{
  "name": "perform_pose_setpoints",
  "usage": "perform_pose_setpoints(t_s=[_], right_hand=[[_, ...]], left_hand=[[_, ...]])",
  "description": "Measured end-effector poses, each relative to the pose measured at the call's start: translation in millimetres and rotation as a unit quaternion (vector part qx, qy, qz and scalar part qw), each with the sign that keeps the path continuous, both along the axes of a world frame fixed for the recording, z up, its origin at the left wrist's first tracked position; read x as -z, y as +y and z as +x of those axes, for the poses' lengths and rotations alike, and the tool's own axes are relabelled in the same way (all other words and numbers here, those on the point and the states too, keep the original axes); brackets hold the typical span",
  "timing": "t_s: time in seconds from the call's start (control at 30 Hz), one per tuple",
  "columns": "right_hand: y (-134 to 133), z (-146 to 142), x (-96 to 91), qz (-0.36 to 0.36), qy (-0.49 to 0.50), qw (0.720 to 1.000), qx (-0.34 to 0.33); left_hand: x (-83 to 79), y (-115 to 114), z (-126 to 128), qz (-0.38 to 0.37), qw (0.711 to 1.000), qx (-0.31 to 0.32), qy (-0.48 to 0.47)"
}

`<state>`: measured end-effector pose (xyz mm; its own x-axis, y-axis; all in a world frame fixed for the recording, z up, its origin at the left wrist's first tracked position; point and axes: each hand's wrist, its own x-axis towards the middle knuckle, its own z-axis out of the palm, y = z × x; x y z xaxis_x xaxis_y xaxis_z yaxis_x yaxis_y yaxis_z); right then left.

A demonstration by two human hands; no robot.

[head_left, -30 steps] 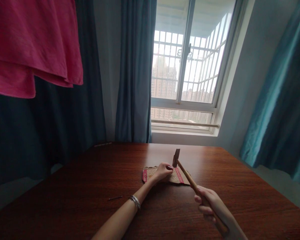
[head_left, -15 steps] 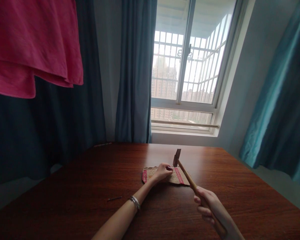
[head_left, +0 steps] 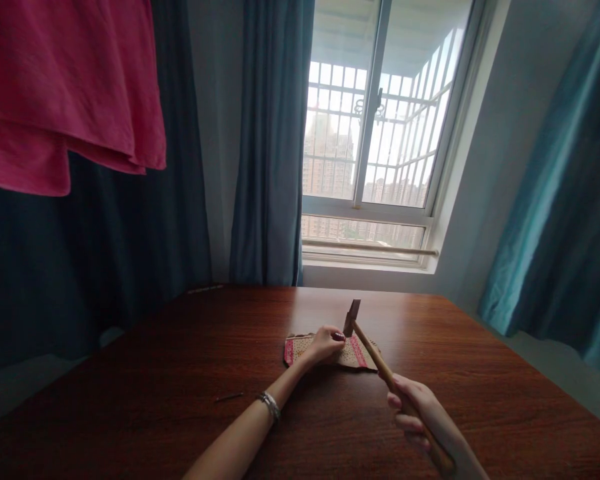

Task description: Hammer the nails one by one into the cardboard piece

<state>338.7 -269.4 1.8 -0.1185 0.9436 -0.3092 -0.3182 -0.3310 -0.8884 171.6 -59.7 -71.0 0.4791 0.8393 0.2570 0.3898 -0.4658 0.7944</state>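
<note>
My right hand (head_left: 414,408) is wrapped round the wooden handle of a hammer (head_left: 380,363). The hammer's dark metal head stands just right of my left fingertips, above the far edge of a flat patterned piece (head_left: 359,352). That piece is beige with dark dots and pink bands, and looks like cardboard with rough edges. My left hand (head_left: 325,344) rests over its middle with the fingers pinched together. Whatever those fingers hold is hidden or too small to name. A bracelet (head_left: 270,405) circles my left wrist.
A thin dark rod, perhaps a nail (head_left: 229,397), lies on the brown wooden table (head_left: 155,400) left of my forearm. Behind the table are a barred window (head_left: 370,133) and blue curtains (head_left: 270,147). A pink cloth (head_left: 80,87) hangs at upper left.
The hammer head has shifted slightly left and down, nearer my left fingertips. My left hand and the patterned piece stay in place.
</note>
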Motion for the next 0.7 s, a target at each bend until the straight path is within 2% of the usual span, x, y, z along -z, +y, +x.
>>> perform_pose_setpoints(t_s=[0.27, 0.43, 0.7], right_hand=[[3, 4, 5.1, -0.002, 0.009, 1.000, -0.005], [2, 3, 1.8, 0.017, 0.015, 1.000, -0.003], [0, -4, -5.7, 0.006, -0.004, 1.000, 0.009]], left_hand=[[0.7, 1, -1, 0.009, 1.000, 0.009, -0.003], [3.3, 3, -2, 0.023, 1.000, 0.019, -0.007], [-5.6, -5, 0, 0.010, 1.000, 0.002, 0.006]])
